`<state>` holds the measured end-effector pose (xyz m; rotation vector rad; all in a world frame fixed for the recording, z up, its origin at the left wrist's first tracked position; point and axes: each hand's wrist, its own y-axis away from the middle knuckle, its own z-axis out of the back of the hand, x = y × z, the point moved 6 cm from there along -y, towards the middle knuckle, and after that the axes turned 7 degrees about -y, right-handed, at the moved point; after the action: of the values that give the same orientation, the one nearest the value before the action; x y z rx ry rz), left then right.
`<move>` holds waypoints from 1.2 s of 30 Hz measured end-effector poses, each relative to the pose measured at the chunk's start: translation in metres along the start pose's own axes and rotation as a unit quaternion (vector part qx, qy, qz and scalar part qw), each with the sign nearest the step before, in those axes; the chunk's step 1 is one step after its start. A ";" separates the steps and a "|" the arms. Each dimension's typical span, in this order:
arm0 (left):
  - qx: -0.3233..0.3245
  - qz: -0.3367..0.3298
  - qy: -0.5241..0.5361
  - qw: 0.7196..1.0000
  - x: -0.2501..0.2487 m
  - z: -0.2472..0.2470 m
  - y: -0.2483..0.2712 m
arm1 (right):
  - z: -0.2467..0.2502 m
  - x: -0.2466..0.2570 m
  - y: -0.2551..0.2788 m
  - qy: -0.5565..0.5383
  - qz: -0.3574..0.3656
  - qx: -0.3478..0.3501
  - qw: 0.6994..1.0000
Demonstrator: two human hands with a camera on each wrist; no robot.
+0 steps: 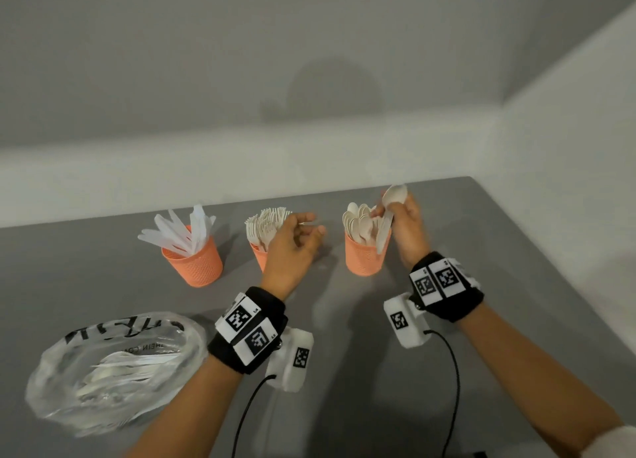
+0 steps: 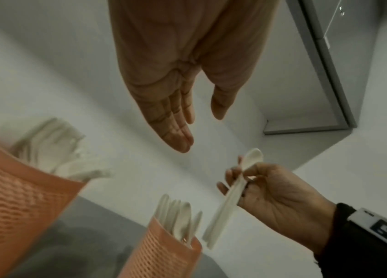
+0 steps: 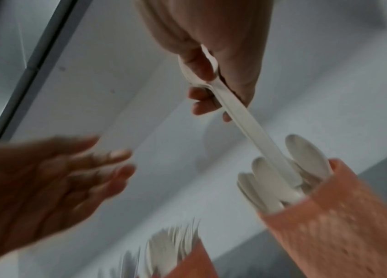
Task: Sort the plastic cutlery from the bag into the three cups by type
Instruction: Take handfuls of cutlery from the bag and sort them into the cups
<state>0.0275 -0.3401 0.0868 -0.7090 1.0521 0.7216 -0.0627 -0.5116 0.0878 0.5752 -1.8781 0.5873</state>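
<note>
Three cups [image 1: 194,261] (maybe one bag [image 1: 113,371]).

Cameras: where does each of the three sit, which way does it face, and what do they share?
Head: worn on the head, looking down at the table, three cups, bag; both forearms show.
Left wrist: looks along the open left hand toward the right hand.
Right wrist: looks along the right hand at its spoon.
Shared: spoon cup, all three views.

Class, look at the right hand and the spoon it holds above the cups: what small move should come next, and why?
Probably lower and release: the right hand pinches a spoon, handle down, at the cup of spoons, and the left hand holds nothing.
</note>
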 end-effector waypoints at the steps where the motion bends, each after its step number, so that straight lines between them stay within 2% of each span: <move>1: -0.023 -0.002 0.003 1.000 0.002 0.013 0.001 | 0.002 0.007 -0.006 0.001 0.023 -0.017 1.000; 6: -0.121 -0.003 0.025 0.992 0.018 0.081 0.018 | 0.006 0.005 -0.030 0.000 0.069 -0.033 0.997; 9: -0.188 0.019 0.021 0.982 0.033 0.118 0.033 | 0.010 -0.023 -0.035 0.029 0.046 -0.047 0.997; 12: -0.227 0.044 -0.002 0.973 0.045 0.145 0.049 | 0.021 -0.068 -0.034 0.106 -0.003 -0.050 0.993; 14: -0.247 0.057 -0.051 0.966 0.050 0.161 0.062 | 0.022 -0.085 -0.029 0.159 -0.015 -0.039 0.986; 16: -0.268 0.074 -0.146 0.949 0.054 0.179 0.078 | 0.019 -0.087 -0.026 0.207 0.004 -0.021 0.978; 20: -0.276 0.175 -0.348 0.879 0.077 0.216 0.109 | 0.019 -0.079 -0.026 0.262 0.098 -0.028 0.960; 23: -0.278 0.230 -0.418 0.834 0.099 0.234 0.127 | 0.015 -0.079 -0.024 0.330 0.161 0.001 0.930; 26: -0.258 0.287 -0.454 0.803 0.117 0.237 0.139 | 0.009 -0.073 -0.020 0.404 0.207 0.036 0.890; 27: -0.258 0.296 -0.459 0.797 0.120 0.237 0.142 | 0.008 -0.072 -0.021 0.435 0.216 0.043 0.873; 29: -0.260 0.305 -0.461 0.792 0.126 0.238 0.145 | 0.006 -0.075 -0.022 0.523 0.223 0.058 0.821; 31: -0.252 0.313 -0.458 0.793 0.135 0.239 0.146 | 0.008 -0.082 -0.024 0.592 0.199 0.070 0.778; 36: -0.247 0.303 -0.441 0.808 0.149 0.238 0.145 | 0.014 -0.082 -0.024 0.604 0.169 0.052 0.777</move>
<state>0.0783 -0.0396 0.0026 -0.3538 0.1749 1.7238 -0.0290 -0.5284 0.0099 -0.1420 -0.6871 0.9855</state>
